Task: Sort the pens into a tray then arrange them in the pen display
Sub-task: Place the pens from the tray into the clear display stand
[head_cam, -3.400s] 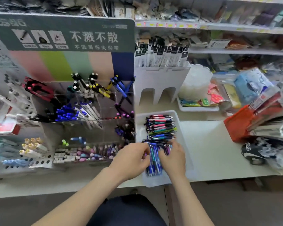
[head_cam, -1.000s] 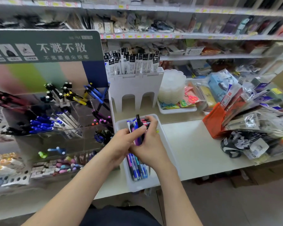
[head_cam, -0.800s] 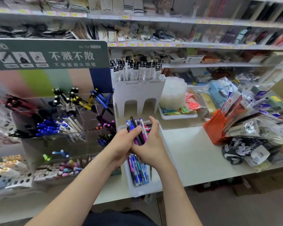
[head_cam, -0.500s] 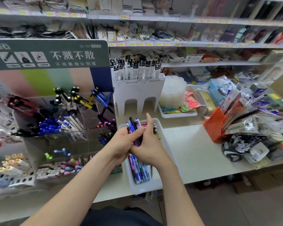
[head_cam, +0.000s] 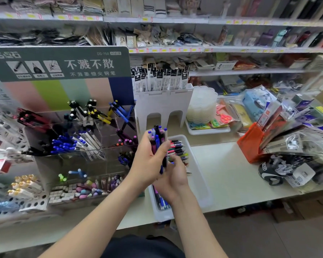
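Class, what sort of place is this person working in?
Probably a stationery shop: a branded pen display full of pens, shelves edged with price labels, and packaged goods piled on the counter.

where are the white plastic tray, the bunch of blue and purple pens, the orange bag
white plastic tray [head_cam: 196,183], head view, bare inner floor
bunch of blue and purple pens [head_cam: 158,140], head view, upper barrels
orange bag [head_cam: 250,144], head view, front face

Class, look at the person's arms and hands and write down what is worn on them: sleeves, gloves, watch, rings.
The left hand and right hand wear no gloves, and no rings show. The left forearm and right forearm are bare to the picture's edge: no sleeve, watch or bracelet. Dark clothing shows at the bottom edge.
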{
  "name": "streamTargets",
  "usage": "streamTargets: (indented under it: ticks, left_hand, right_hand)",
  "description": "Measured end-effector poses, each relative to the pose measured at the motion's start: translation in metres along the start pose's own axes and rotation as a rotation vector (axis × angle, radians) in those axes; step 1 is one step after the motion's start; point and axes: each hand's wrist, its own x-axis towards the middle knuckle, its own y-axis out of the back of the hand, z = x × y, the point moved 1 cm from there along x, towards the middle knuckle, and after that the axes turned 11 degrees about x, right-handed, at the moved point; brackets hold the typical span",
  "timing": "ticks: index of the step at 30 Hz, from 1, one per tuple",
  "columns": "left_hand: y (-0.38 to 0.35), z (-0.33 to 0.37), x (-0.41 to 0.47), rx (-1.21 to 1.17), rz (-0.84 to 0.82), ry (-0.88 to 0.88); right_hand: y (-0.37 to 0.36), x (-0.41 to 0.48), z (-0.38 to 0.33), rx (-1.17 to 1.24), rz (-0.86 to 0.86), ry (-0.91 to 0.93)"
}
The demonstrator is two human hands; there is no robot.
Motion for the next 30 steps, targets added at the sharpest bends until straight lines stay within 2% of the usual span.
streamTargets:
  ticks: [6,9,12,15,18,25,30]
  left_hand:
    - [0.001,-0.01,-0.005,0.058,-0.009,-0.021]
    - [0.01,-0.014,-0.003,0.098,-0.006,-0.004]
    - [0.025,-0.02,0.001,0.146,-0.04,0.011]
    - [0.044,-0.026,0.002,0.11,-0.122,0.05]
    - [0.059,-0.03,-0.001,0.028,-0.195,0.114]
    - [0.097,-0.04,-0.011,-0.072,-0.215,0.188]
    - [0.134,-0.053,-0.018,0.075,-0.089,0.214]
  right_hand:
    - [-0.025,0.006,0.013,0.008,0.027,0.111]
    - [-0.02,0.008,0.019,-0.18,0.13,0.136]
    - [-0.023,0.004,0.013,-0.392,0.216,0.286]
    - [-0.037,-0.003,0.002,-0.549,0.071,0.541]
    - [-0.047,-0.003,0.004,-0.735,-0.088,0.613]
    - [-0.054,0.016,0.029,-0.682,-0.038,0.534]
    - [-0.086,0.015,0.046,-0.661,-0.081,0.914]
